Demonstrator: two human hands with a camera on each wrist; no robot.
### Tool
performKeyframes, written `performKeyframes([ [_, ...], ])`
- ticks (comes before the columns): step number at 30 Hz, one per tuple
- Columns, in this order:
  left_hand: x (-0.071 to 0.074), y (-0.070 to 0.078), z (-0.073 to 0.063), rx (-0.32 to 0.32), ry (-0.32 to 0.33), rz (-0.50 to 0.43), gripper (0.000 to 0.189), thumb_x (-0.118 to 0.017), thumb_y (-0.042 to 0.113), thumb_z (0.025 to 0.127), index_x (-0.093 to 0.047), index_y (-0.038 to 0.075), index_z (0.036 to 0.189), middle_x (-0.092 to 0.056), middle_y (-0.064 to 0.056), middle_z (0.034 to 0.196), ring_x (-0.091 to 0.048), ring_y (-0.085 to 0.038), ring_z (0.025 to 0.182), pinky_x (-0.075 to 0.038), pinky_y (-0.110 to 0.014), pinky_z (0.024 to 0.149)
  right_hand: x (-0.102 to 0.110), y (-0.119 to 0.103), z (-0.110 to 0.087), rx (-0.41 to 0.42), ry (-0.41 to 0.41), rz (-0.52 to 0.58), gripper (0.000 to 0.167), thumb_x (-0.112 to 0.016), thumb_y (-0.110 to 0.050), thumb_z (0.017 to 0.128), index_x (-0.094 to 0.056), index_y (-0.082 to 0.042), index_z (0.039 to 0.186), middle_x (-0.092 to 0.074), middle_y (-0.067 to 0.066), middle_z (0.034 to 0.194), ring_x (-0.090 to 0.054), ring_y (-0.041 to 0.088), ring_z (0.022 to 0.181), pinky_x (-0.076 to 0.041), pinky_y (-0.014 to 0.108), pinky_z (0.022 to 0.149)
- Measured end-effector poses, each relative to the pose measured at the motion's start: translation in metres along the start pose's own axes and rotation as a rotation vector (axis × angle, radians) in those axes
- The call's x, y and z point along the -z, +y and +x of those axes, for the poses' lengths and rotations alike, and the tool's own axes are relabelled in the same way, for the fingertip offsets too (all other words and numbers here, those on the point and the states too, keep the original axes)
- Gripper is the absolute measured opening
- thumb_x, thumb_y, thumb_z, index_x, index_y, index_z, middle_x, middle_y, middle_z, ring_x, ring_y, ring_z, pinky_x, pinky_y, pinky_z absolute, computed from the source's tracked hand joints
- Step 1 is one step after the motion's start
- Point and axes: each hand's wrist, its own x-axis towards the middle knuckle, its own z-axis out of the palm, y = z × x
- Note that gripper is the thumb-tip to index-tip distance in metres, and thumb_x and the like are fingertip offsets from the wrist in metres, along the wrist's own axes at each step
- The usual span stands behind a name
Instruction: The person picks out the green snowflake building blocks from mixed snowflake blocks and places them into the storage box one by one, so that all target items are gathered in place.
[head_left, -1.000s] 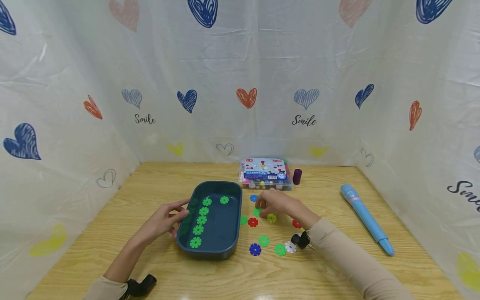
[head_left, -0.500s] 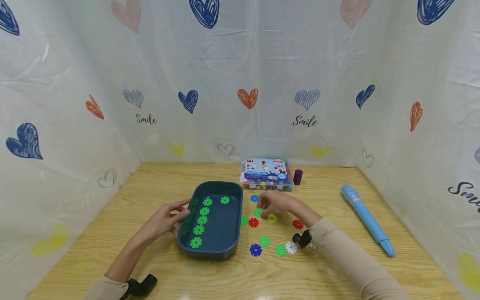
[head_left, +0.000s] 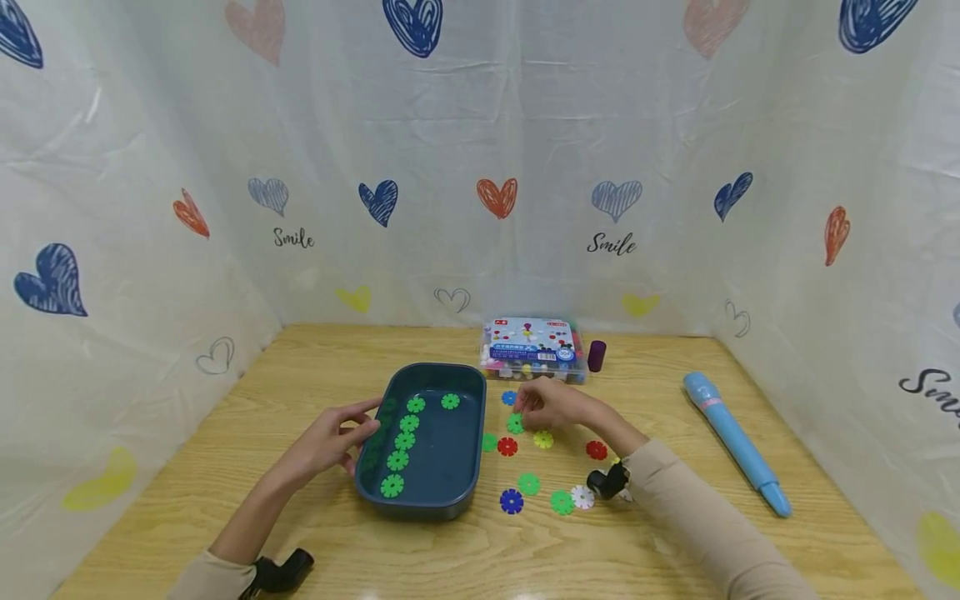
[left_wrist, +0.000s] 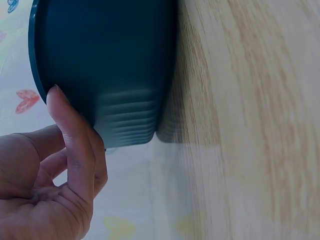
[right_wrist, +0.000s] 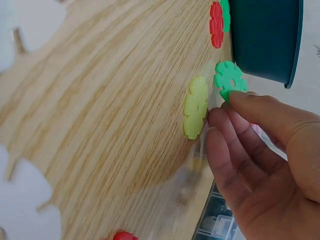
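In the head view my left hand (head_left: 330, 440) holds the left rim of a dark blue-green tray (head_left: 420, 510). The left wrist view has its fingertip at the tray's rim (left_wrist: 34, 55), against the outer wall. Several green notched discs (head_left: 392, 486) lie inside, most in a line along the left side. To the right of the tray, my right hand (head_left: 551, 403) pinches a green notched disc (right_wrist: 230, 77). The right wrist view shows this disc tilted, with the thumb on its edge. A yellow disc (right_wrist: 196, 107) lies flat close by the fingers.
Loose discs lie right of the tray: red (head_left: 507, 447), dark blue (head_left: 512, 501), white (head_left: 582, 497), light blue (head_left: 509, 398) and more green (head_left: 528, 484). Behind are a clear case (head_left: 532, 350) and a purple cylinder (head_left: 596, 356). A light blue stick-shaped thing (head_left: 738, 446) lies at right.
My right hand's fingers have drawn together on the green disc, staying in nearly the same spot. The left hand and tray keep their places.
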Motion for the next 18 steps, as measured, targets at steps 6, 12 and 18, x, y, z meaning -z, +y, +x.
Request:
performKeyframes([
  [6, 0.0, -0.001, -0.001, 0.004, 0.003, 0.001, 0.06, -0.056, 0.029, 0.1, -0.036, 0.004, 0.151, -0.051, -0.025, 0.108, -0.057, -0.012, 0.068, -0.057, -0.035, 0.049, 0.001, 0.0, 0.0, 0.035, 0.018, 0.055, 0.011, -0.058, -0.001, 0.095, -0.066, 0.001, 0.101, -0.068, 0.011, 0.09, -0.059, 0.012, 0.077, -0.053, 0.021, 0.072],
  [12, 0.0, -0.001, -0.001, 0.002, 0.001, 0.005, 0.06, -0.055, 0.027, 0.101, -0.036, 0.003, 0.151, -0.051, -0.026, 0.107, -0.057, -0.012, 0.066, -0.057, -0.035, 0.049, 0.005, -0.001, 0.001, 0.044, 0.037, 0.065, 0.016, -0.057, -0.004, 0.097, -0.067, 0.003, 0.107, -0.069, 0.015, 0.097, -0.066, 0.02, 0.084, -0.059, 0.027, 0.076],
  [18, 0.0, -0.001, 0.0, 0.002, -0.001, 0.004, 0.06, -0.055, 0.028, 0.101, -0.035, 0.004, 0.152, -0.051, -0.025, 0.107, -0.057, -0.012, 0.066, -0.057, -0.035, 0.049, 0.015, -0.004, 0.004, 0.064, 0.05, 0.118, 0.017, -0.057, -0.003, 0.097, -0.068, 0.004, 0.108, -0.07, 0.02, 0.101, -0.071, 0.036, 0.086, -0.062, 0.04, 0.073],
])
